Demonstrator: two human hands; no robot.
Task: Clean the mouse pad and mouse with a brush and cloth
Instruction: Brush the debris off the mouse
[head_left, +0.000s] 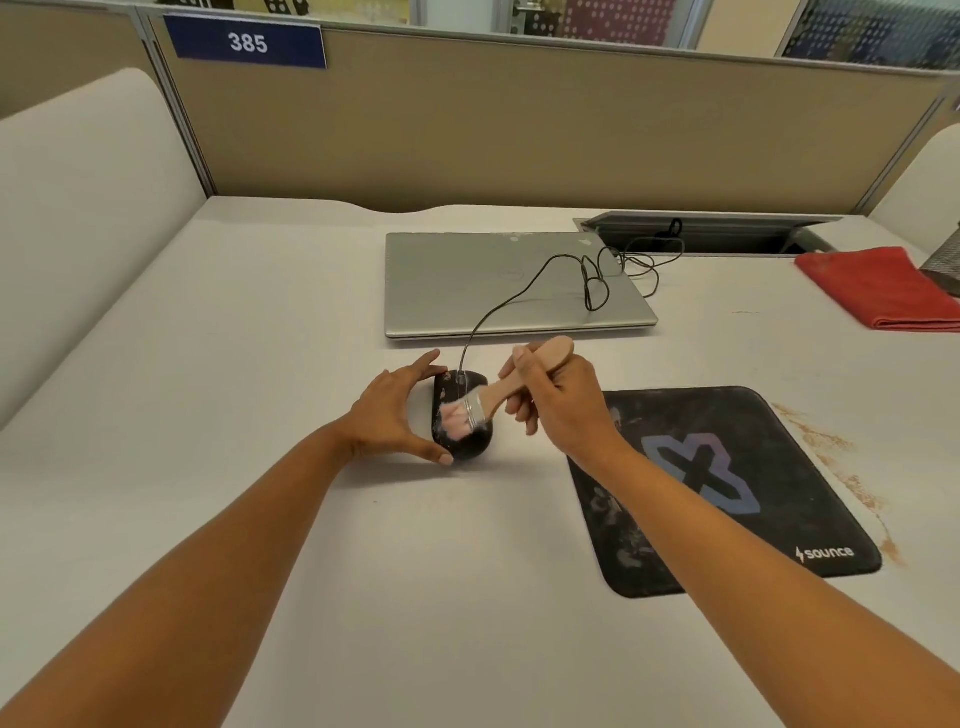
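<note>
White desk (249, 519); I see left hand (387, 415) pinching mouse (474, 448) between thumb and fingers, right hand (566, 410) clenched round brush (500, 394), bristles on mouse

Two forearms show, the left forearm (218, 545) and the right forearm (753, 545) — both bare along all the length in view, lean and smooth, narrowing toward the wrists. The left hand (392, 415) and the right hand (563, 405) are bare as well. The fingers (421, 364) are slim, and a short, pale nail shows on each thumb — the other nails cannot be made out.
</note>
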